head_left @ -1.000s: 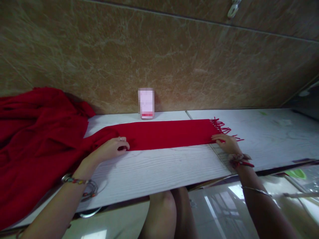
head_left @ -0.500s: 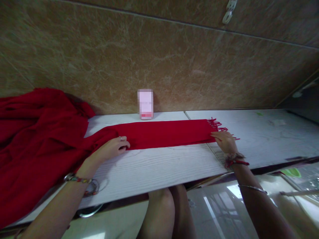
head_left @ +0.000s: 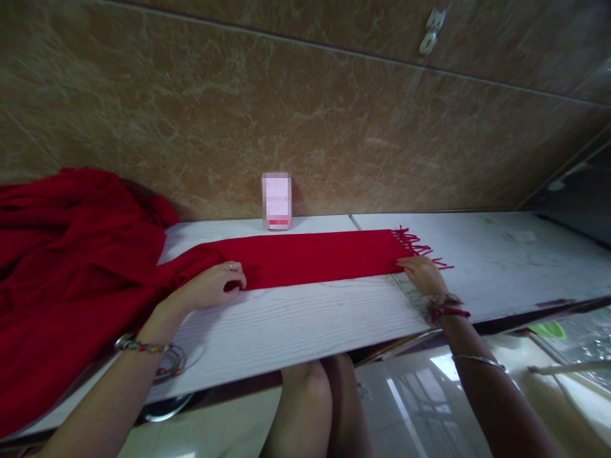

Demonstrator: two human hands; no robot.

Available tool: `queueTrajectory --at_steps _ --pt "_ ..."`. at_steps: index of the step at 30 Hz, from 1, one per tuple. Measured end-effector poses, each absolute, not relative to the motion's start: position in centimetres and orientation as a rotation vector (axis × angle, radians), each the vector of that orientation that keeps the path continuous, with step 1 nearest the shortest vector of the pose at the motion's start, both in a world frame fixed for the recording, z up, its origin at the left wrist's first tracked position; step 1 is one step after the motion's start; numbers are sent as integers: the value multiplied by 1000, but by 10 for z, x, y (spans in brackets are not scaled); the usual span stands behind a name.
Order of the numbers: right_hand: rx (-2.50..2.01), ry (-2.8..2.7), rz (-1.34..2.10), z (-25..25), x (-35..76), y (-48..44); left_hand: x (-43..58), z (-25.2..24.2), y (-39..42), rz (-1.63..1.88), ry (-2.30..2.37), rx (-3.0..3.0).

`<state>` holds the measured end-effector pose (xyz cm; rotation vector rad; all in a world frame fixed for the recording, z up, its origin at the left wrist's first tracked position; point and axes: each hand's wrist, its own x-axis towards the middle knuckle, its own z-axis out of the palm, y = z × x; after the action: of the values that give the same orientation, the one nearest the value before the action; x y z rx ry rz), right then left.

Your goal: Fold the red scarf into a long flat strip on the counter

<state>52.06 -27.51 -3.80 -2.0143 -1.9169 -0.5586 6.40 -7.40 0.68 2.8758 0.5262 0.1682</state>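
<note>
A red fringed scarf [head_left: 315, 259] lies across the white wood-grain surface. Its right part is laid out as a flat, narrow strip ending in twisted tassels, while the left part is a loose, rumpled heap. My left hand [head_left: 219, 283], wearing a ring, has its fingers curled on the strip's near edge, beside the bunched cloth. At the other end, my right hand [head_left: 422, 273] pinches the near corner of the scarf next to the tassels. Parts of the fringe are hidden behind that hand.
A pale pink, pixelated box-like object [head_left: 277, 202] stands against the brown marbled wall [head_left: 305, 114] behind the strip. A white hook [head_left: 432, 30] is on the wall at upper right. My knees [head_left: 310, 401] are below the surface's front edge, and a green object [head_left: 548, 329] shows at lower right.
The view has shifted slightly. Both hands stay at nearly the same spots on the scarf, and the strip lies as before.
</note>
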Motion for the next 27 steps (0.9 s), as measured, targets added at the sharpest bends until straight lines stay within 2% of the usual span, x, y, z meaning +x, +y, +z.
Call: queueTrajectory --at_steps 8,13,16,19,27 --pt "-2047 -1898 -559 -36 516 -277 75 11 -84 140 572 2914" --pt "-2070 -1865 -518 -35 513 -278 148 18 -103 201 405 2957" --pt "-2084 -1858 -515 -38 514 -278 204 9 -111 132 241 2962" --pt "-2100 -1840 -546 -42 517 -279 239 -7 -112 30 289 2964" --pt "-2313 -1499 -772 -55 532 -286 243 -24 -107 0 429 2945"
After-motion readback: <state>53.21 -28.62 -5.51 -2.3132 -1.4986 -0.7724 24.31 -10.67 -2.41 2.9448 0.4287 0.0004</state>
